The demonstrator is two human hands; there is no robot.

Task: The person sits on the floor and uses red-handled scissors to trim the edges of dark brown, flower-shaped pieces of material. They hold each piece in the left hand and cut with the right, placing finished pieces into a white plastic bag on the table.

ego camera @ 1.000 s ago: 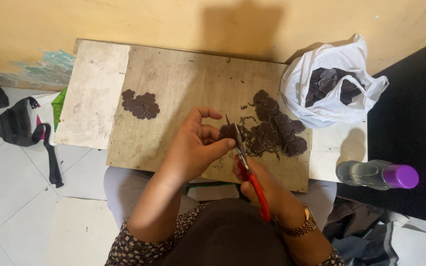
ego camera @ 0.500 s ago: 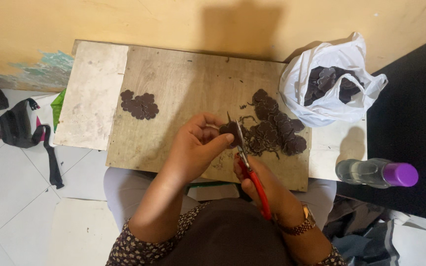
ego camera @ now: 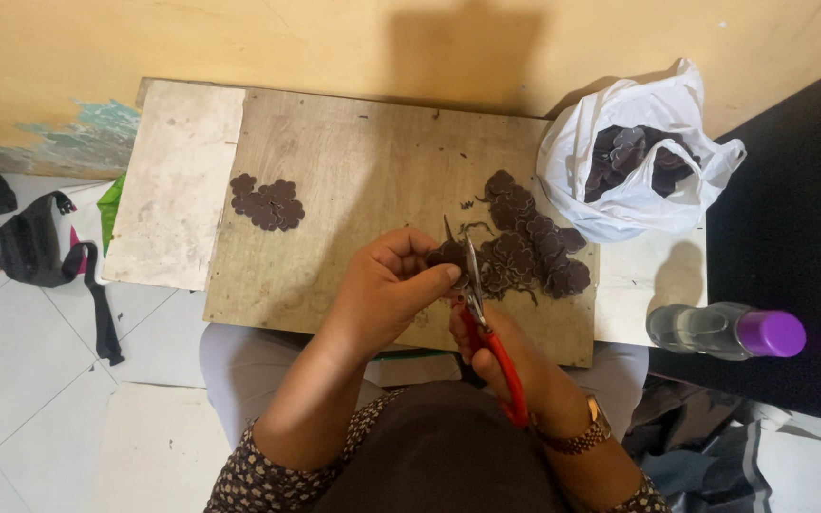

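The small dark scalloped piece [ego camera: 448, 255] was pinched in the left hand [ego camera: 393, 285], held just above the wooden board [ego camera: 363, 190] on the bench [ego camera: 178, 180], near the board's front edge. The left grip was clamped on the piece, thumb and fingertips together around its left side. The red-handled scissors [ego camera: 486, 328] were held in the right hand [ego camera: 515, 366], that grip closed around the handles; the blades pointed up and away from the person and met the piece at its right edge. Whether the blades were parted or closed could not be told.

Judged step: trimming the outline of one piece, mid-cut. The next move would call for turning the piece slightly in the left fingers to feed fresh edge to the blades, keeping fingertips clear of them.

Both forearms came in from the bottom of the view, wrists close together; a wristwatch [ego camera: 577, 437] sat on the right wrist.

A heap of similar dark pieces [ego camera: 534, 247] lay just beyond the scissors, a smaller cluster [ego camera: 266, 201] well apart to the left. A white plastic bag [ego camera: 620, 180] holding more pieces stood to the right, and a purple-capped bottle [ego camera: 724, 331] lay near it.
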